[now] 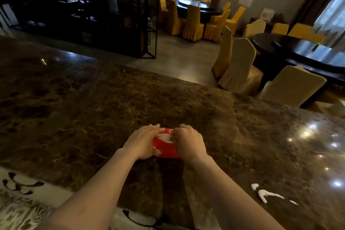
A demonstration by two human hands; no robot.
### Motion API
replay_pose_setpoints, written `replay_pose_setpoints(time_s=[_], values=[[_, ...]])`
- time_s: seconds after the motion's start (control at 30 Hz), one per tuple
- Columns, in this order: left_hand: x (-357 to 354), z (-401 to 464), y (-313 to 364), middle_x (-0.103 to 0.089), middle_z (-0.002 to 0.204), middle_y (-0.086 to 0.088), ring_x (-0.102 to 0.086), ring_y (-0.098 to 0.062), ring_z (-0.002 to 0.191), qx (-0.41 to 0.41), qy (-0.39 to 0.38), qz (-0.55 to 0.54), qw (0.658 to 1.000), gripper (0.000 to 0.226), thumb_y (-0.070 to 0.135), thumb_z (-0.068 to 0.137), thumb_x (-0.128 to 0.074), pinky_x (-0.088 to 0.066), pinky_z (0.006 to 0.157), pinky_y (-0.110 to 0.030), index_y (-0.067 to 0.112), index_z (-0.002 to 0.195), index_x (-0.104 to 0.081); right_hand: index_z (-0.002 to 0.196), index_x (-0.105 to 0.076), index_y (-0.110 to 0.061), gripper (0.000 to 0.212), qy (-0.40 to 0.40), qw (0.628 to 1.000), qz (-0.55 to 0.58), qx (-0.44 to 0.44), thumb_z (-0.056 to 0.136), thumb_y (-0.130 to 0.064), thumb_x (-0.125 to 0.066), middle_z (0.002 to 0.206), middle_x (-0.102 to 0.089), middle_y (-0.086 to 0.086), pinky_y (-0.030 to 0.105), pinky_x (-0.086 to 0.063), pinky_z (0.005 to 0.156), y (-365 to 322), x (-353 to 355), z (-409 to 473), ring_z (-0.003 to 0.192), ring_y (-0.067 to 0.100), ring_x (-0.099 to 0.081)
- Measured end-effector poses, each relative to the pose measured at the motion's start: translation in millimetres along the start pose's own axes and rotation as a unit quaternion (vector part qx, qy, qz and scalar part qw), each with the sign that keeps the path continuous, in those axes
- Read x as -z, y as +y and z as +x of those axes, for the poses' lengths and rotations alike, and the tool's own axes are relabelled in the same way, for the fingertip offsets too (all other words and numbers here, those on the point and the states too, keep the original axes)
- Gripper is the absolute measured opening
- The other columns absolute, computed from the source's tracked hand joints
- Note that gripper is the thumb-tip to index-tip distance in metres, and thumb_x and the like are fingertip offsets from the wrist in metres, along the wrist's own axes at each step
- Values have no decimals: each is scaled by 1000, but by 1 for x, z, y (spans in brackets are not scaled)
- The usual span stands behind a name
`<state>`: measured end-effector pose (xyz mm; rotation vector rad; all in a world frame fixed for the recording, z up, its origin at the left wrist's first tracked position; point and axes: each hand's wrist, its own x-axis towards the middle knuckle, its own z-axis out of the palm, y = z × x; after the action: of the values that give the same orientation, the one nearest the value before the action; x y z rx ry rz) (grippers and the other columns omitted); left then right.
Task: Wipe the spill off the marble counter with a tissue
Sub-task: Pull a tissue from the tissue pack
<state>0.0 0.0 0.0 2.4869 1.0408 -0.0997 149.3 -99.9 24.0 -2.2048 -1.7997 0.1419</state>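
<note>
A red tissue pack (165, 148) lies on the dark brown marble counter (78, 110), straight in front of me. My left hand (142, 141) rests flat on the pack's left side and holds it down. My right hand (188, 141) pinches the white tissue (164, 137) that sticks out of the pack's top. A white spill (266, 193), in a few smeared blobs, sits on the counter at the lower right, well apart from both hands.
The counter's far edge runs diagonally from upper left to right. Beyond it stand chairs in yellow covers (239, 65) and dark round tables (308, 52). A black metal shelf (104, 11) stands at the back left. A patterned white surface (24, 200) lies at the lower left.
</note>
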Motion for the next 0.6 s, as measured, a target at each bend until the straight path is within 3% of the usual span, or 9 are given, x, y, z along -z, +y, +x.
replay_pose_setpoints(time_s=[0.2, 0.37, 0.5, 0.6], values=[[1, 12, -8, -28, 169, 4, -26, -21, 154, 15, 2, -31, 999, 94, 45, 88, -84, -30, 126, -50, 29, 161, -28, 104, -69, -24, 11, 82, 990, 107, -34, 96, -19, -65, 102, -66, -6, 33, -57, 72, 14, 9, 13, 93, 13, -62], [-1, 19, -12, -25, 170, 4, -29, -22, 152, 3, 28, -37, 999, 97, 55, 91, -77, -33, 122, -47, 23, 164, -22, 96, -70, -27, 5, 158, 940, 283, -105, 96, -22, -67, 87, -69, -14, 20, -52, 64, 28, 34, 24, 81, 0, -63], [-6, 25, -6, -47, 155, 3, -43, -22, 142, -3, 38, -35, 999, 88, 69, 86, -73, -42, 114, -44, 30, 157, -36, 94, -70, -28, 8, 186, 891, 378, -169, 98, -24, -65, 90, -71, -13, 13, -50, 60, 37, 49, 23, 83, -5, -64], [-13, 29, 2, -55, 146, 4, -48, -21, 136, -17, 36, -31, 999, 83, 74, 83, -73, -44, 110, -43, 34, 149, -43, 97, -70, -23, 8, 178, 875, 403, -199, 99, -22, -63, 92, -72, -8, 11, -51, 57, 42, 52, 18, 80, 1, -67]])
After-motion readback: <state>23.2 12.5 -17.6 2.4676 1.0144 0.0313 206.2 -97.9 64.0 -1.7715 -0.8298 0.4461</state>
